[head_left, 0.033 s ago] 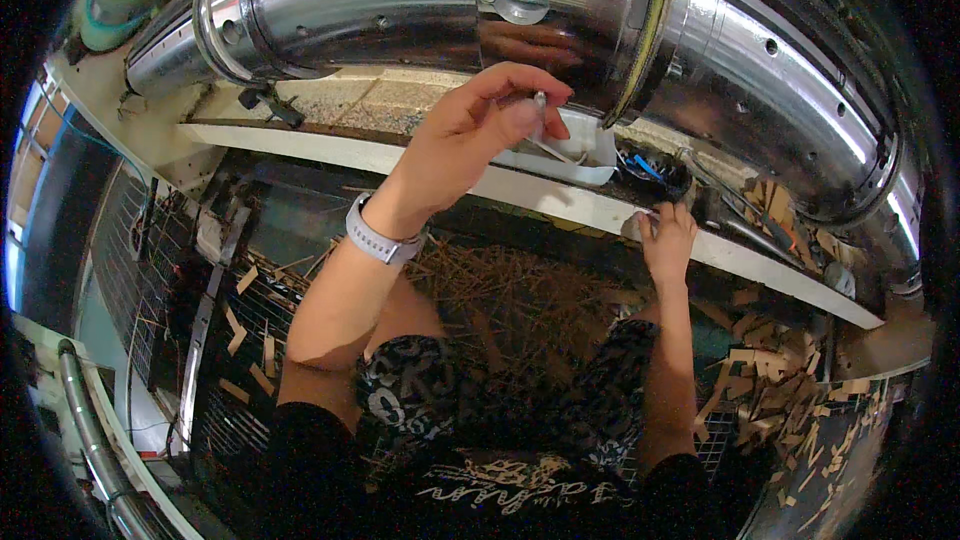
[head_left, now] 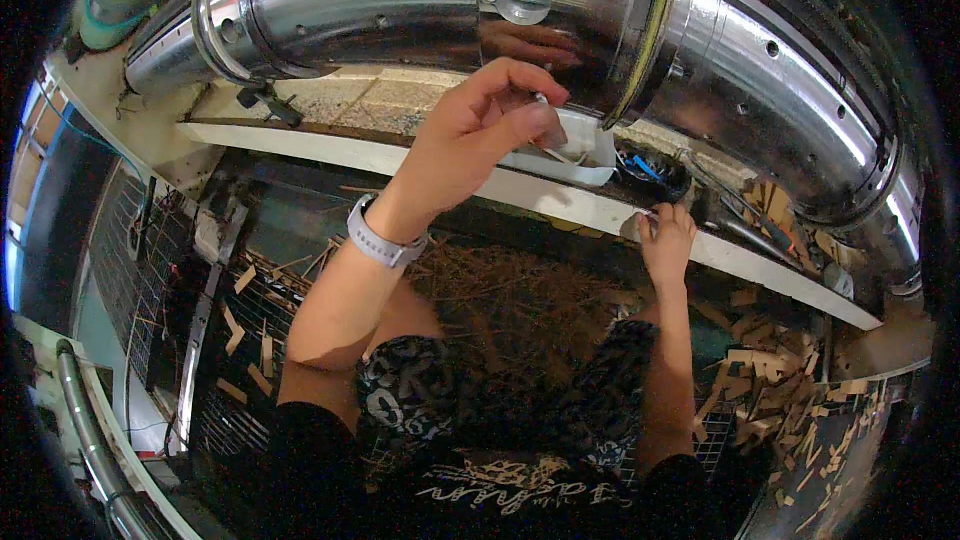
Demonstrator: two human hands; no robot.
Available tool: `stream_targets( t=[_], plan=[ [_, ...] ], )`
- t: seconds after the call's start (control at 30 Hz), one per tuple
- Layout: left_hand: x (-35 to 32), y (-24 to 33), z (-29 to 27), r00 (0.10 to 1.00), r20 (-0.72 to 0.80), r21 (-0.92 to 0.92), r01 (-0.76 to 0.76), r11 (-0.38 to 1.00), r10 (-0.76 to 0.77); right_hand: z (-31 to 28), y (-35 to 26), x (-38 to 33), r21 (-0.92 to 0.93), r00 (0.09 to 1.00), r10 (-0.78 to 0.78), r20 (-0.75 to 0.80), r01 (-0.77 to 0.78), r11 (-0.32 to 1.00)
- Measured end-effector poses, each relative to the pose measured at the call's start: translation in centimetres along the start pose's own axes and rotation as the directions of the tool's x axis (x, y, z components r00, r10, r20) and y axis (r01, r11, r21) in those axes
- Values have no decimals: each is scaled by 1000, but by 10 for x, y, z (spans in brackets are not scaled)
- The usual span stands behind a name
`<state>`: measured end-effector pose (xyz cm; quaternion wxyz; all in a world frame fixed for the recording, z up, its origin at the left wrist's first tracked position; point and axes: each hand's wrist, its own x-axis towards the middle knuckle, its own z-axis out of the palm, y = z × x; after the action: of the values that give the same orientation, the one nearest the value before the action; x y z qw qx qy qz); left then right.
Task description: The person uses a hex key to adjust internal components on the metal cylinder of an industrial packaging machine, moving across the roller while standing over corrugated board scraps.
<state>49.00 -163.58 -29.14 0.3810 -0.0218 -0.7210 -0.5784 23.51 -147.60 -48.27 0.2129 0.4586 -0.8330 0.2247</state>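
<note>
My left hand point(head_left: 480, 130), with a pale watch point(head_left: 378, 235) on its wrist, is raised in front of a shiny metal cylinder. Its thumb and fingers pinch a small slim light-coloured piece point(head_left: 543, 100), partly hidden by the fingers; its kind cannot be made out. Just behind and below that hand lies a white plastic tray point(head_left: 598, 174) with a thin rod-like thing inside. My right hand point(head_left: 670, 240) rests at a white beam point(head_left: 560, 197), fingers curled over its upper edge. The thumb and forefinger close together there, and what lies between them is too small to name.
The perforated metal cylinder point(head_left: 390, 0) spans the far side. Right of the tray sits a dark holder point(head_left: 660, 175) with blue bits; long tools point(head_left: 755, 225) lie farther right. Cardboard scraps point(head_left: 770, 370) and brown strips point(head_left: 500, 290) litter the area below the beam.
My left hand has turned slightly, and the piece in its fingers has tilted a little. My right hand stays at the beam.
</note>
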Motion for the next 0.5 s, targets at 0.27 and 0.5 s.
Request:
stream_targets(
  t=[0.27,0.5],
  plan=[
    [8,4,-13,979,-171,-136,87,987,-110,5,1,-1,4,999,-35,-34,35,999],
    [-19,-7,-5,984,171,-62,-35,997,45,7,-3,2,-35,998,-58,-20,58,998]
  ],
)
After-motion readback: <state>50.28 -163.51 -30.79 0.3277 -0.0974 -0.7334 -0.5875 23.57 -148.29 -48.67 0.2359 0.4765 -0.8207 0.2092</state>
